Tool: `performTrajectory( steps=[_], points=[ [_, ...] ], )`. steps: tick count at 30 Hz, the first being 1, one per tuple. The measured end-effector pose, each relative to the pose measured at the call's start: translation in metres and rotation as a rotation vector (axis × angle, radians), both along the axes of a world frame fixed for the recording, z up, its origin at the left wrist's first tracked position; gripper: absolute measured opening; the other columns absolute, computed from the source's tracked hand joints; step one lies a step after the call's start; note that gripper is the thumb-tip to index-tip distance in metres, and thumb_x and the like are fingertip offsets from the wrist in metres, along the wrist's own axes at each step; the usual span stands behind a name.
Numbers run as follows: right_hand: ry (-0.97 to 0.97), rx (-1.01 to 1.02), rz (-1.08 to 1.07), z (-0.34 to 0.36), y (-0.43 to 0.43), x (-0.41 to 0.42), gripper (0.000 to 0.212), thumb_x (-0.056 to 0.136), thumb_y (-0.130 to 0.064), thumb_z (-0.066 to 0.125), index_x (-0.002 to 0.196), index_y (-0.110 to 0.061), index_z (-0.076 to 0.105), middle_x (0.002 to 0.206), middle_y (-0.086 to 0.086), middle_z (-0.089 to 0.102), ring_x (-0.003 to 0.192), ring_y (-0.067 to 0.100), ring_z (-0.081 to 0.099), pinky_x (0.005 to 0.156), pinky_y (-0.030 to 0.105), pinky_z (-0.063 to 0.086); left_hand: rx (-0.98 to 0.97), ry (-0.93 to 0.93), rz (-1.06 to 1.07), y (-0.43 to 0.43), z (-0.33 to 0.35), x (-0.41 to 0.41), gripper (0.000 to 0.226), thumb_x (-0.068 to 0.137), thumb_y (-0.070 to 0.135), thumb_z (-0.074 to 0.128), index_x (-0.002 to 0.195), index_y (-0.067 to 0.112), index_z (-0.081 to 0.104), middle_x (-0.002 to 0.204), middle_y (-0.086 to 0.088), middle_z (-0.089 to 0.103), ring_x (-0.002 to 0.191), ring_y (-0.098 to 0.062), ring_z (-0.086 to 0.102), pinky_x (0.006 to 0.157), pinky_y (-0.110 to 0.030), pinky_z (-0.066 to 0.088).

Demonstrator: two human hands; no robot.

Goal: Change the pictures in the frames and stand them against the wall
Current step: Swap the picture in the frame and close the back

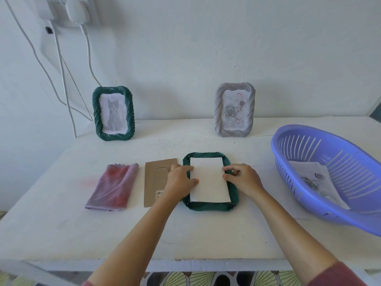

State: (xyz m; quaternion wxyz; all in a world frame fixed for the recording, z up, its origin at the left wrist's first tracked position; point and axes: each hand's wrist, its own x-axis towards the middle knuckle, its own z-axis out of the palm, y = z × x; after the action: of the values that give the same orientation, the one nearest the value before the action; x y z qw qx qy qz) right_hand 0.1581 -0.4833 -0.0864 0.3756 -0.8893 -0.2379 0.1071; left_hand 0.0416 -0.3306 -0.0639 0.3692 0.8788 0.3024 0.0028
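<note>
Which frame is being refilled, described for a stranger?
On the white table, between a brown cardboard backing and a purple plastic basket, lies a dark green rope-edged frame. Unlike the green cat frame and grey rose frame standing behind, it lies flat under white paper.

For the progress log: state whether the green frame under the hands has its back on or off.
Off. The cardboard backing lies on the table left of the frame, whose recess shows bare white paper.

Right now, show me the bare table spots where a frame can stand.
Free: the wall strip between the green cat frame and the grey rose frame; the near edge before the cloth. Crowded: cardboard backing, face-down frame, basket.
</note>
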Motion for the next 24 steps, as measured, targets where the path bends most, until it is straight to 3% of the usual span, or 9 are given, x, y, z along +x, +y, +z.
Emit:
performTrajectory(
  steps=[10,15,17,20,24],
  points=[
    [0.013,0.008,0.007,-0.001,-0.001,0.001,0.021,0.081,-0.029,0.065,0.102,-0.030,0.070,0.086,-0.005,0.053,0.088,0.013,0.052,0.082,0.030,0.040,-0.004,-0.020,0.017,-0.002,0.002,-0.001,0.052,0.089,0.025,0.059,0.138,0.016,0.043,0.137,-0.011,0.036,0.129,-0.029,0.036,0.107,-0.036,0.032],
    [0.027,0.012,0.007,-0.001,-0.002,0.001,0.021,0.082,-0.029,0.064,0.102,-0.030,0.069,0.087,-0.004,0.053,0.088,0.014,0.053,0.084,0.031,0.040,0.183,-0.181,0.236,0.005,0.012,-0.010,0.036,0.092,0.015,0.048,0.127,0.011,0.054,0.131,-0.016,0.048,0.119,-0.031,0.046,0.092,-0.033,0.041],
    [0.035,0.019,0.006,-0.001,-0.003,0.001,0.021,0.082,-0.028,0.064,0.103,-0.029,0.069,0.079,-0.008,0.051,0.086,0.015,0.053,0.084,0.031,0.040,0.260,-0.061,0.315,0.014,0.019,-0.017,0.042,0.092,0.014,0.043,0.133,0.010,0.043,0.135,-0.019,0.038,0.125,-0.035,0.036,0.096,-0.039,0.038],
    [0.027,0.008,0.014,-0.001,-0.003,0.001,0.024,0.082,-0.028,0.065,0.105,-0.030,0.068,0.078,-0.010,0.047,0.089,0.016,0.053,0.088,0.033,0.040,0.226,0.252,0.350,0.029,0.019,-0.026,0.056,0.094,0.028,0.043,0.142,0.008,0.024,0.143,-0.022,0.025,0.133,-0.037,0.023,0.106,-0.044,0.031],
    [0.009,-0.048,0.030,0.001,-0.002,0.000,0.027,0.082,-0.030,0.063,0.109,-0.032,0.067,0.091,-0.005,0.052,0.094,0.016,0.053,0.087,0.031,0.038,0.156,0.395,0.297,0.033,0.008,-0.030,0.072,0.094,0.030,0.046,0.149,0.010,0.004,0.148,-0.025,0.018,0.135,-0.038,0.023,0.109,-0.042,0.028]
  ],
)
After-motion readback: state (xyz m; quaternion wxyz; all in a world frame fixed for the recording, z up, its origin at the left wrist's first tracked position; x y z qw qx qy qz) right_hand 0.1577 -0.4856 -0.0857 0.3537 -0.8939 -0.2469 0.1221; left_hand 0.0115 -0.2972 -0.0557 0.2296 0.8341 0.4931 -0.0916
